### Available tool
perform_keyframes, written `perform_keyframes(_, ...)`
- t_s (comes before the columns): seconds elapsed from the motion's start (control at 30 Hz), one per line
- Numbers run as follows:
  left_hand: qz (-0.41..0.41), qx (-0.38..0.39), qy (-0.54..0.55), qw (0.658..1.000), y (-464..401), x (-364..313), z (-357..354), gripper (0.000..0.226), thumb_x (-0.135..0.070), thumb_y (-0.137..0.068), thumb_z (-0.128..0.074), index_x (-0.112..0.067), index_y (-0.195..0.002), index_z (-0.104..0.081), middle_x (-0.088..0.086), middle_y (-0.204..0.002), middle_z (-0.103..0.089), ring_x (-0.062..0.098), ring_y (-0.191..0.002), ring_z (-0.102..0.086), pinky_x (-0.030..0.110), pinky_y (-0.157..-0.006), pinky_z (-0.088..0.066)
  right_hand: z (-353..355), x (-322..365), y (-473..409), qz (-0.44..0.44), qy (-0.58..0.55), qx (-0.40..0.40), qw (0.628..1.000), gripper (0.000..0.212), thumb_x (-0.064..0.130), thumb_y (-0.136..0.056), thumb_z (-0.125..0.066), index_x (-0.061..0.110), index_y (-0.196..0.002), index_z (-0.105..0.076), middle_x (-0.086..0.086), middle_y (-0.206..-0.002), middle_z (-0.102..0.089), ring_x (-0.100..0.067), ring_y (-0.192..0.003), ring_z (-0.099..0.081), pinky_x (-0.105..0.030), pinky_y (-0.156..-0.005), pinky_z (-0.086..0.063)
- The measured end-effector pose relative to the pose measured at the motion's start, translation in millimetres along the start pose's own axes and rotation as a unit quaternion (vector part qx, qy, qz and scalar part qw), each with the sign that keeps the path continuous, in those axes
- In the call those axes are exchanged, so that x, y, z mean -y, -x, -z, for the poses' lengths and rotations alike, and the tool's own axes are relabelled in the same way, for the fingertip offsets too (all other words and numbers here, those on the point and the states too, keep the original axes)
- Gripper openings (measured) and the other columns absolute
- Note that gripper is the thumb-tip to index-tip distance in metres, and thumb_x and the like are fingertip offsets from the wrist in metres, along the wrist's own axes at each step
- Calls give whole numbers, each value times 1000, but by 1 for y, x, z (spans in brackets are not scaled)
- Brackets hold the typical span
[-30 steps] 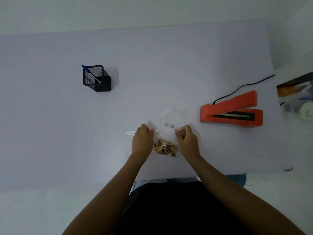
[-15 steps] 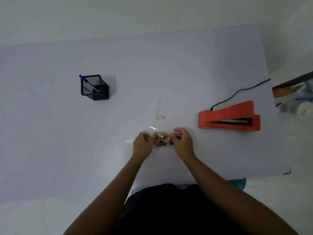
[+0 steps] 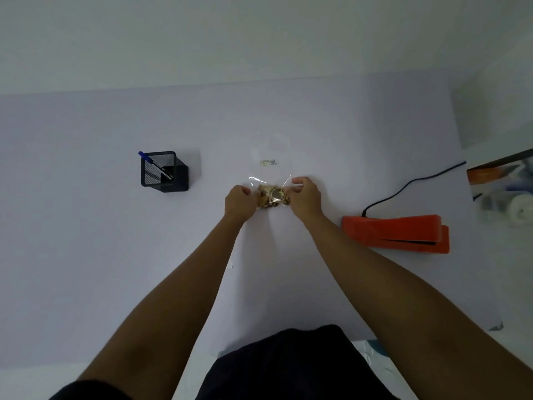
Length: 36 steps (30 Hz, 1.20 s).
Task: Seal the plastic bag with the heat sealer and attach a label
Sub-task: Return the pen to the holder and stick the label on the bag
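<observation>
Two hands on one bag (image 3: 272, 180): my left hand (image 3: 240, 201) and right hand (image 3: 306, 197) pinch its sides over the counter (image 3: 86, 255). Sealer (image 3: 395, 233) lies right, closed.

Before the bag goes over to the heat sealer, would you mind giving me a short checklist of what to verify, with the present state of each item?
1. Both hands hold the bag: ok. The left hand and the right hand pinch the clear plastic bag at either side of its brown contents.
2. Contents gathered at one end: ok, bunched between the hands.
3. Open end flat and free of contents: cannot tell, the clear film barely shows.
4. Heat sealer within reach: ok, on the table to the right of the right hand.
5. Sealer powered: cannot tell; its cord runs off toward the table edge.
6. Label attached: cannot tell.
</observation>
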<state>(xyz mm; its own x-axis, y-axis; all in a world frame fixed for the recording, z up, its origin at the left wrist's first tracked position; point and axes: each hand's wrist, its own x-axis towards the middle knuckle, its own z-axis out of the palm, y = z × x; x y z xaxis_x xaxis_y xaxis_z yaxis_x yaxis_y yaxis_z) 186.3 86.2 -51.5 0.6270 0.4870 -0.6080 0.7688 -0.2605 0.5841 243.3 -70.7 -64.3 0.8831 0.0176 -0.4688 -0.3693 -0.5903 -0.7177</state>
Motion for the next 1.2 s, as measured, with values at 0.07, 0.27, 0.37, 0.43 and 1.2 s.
perform_keyframes(0.07, 0, 6, 2, 1000, -4, -3, 1, 20, -31, -86, -65, -13, -80, -59, 2, -71, -55, 20, -68, -51, 32, -66, -45, 0, 0, -2, 5, 2, 0, 1000, 26, 8, -91, -62, 5, -117, -62, -7, -93, -65, -17, -74, -59, -2, -50, -40)
perform_keyframes(0.27, -2, 11, 19, 1000, 12, -6, 12, 57, -41, -90, -64, -8, -131, -46, 5, -116, -59, 24, -107, -57, 32, -87, -46, 4, -3, 13, 36, -5, 6, 999, 29, 19, -93, -64, 9, -119, -56, -10, -99, -64, -24, -86, -62, -26, -76, -45)
perform_keyframes(0.37, -46, 2, 29, 999, 39, -8, 14, 53, -46, -92, -60, -10, -129, -49, 7, -113, -63, 22, -100, -60, 33, -86, -48, 11, -7, 36, 62, 1, 2, 998, 31, 29, -95, -65, 13, -120, -56, -5, -107, -62, -19, -91, -60, -26, -80, -46)
perform_keyframes(0.43, -78, 13, 34, 996, 63, -11, 10, 49, -49, -93, -57, -11, -125, -53, 2, -109, -64, 21, -99, -62, 34, -87, -50, 19, -11, 60, 84, 0, 5, 996, 29, 25, -95, -64, 13, -120, -57, -2, -109, -60, -16, -93, -58, -25, -81, -45)
perform_keyframes(1.2, -89, 186, 8, 978, 192, -83, -151, 80, -72, -90, -20, -15, -144, -41, 14, -141, -52, 30, -126, -50, 32, -96, -33, 222, -172, 119, -167, -91, -201, 961, 66, 13, -98, -59, 15, -155, -26, -13, -160, -34, -32, -146, -34, -47, -118, -33)
